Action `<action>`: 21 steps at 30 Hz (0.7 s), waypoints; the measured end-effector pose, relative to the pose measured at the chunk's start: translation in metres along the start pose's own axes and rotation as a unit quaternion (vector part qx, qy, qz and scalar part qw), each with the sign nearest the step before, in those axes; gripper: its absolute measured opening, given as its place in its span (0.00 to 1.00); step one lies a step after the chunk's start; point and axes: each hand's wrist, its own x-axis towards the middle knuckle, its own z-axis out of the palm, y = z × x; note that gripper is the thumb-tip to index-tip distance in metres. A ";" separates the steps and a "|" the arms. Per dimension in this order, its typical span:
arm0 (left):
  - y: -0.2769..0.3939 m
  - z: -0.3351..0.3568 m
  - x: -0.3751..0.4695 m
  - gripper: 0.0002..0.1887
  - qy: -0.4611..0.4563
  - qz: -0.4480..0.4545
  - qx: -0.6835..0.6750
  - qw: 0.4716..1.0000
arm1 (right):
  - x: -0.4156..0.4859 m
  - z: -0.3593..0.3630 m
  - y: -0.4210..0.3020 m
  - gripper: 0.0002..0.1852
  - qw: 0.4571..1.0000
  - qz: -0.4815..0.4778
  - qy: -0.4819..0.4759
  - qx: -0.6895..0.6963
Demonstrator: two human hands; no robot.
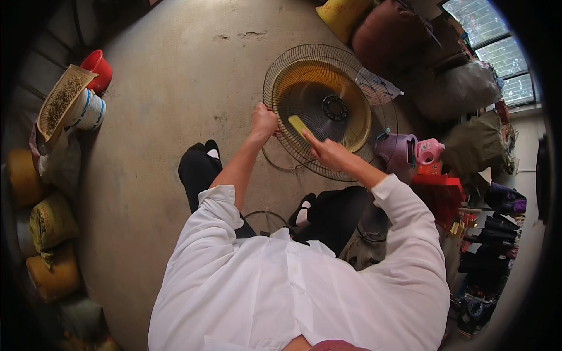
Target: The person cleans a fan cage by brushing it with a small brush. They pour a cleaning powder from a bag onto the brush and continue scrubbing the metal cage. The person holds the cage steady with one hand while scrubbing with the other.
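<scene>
A round wire fan guard (281, 74) stands tilted before me, and a yellow basin (366, 118) shows through its wires. My left hand (264, 120) is closed on the guard's left rim. In my right hand (329, 152) is a yellow-green brush or scrubber (298, 126), held against or just over the wires at the guard's lower left; which of the two I cannot tell. The guard's black centre ring (334, 108) lies to the right of the brush.
A purple bucket (395, 149) and a pink jug (429, 151) stand at the right, near a red box (439, 188). Stuffed sacks (390, 35) line the upper right. At the left are a red bucket (99, 72), a woven tray (66, 101) and a white bucket (89, 109).
</scene>
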 end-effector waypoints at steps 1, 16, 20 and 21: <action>0.006 -0.004 0.004 0.07 0.012 0.026 0.019 0.999 | -0.012 0.000 0.003 0.36 1.000 -0.024 -0.007 -0.004; 0.016 -0.030 0.076 0.11 -0.013 0.093 0.242 0.966 | -0.002 0.000 0.011 0.37 0.999 -0.029 -0.022 -0.027; 0.025 -0.024 0.071 0.11 -0.017 0.104 0.218 0.970 | 0.014 0.003 0.018 0.38 0.994 -0.034 0.026 -0.098; 0.027 -0.023 0.069 0.11 -0.021 0.111 0.223 0.968 | 0.034 0.003 0.019 0.39 0.992 -0.023 0.073 -0.099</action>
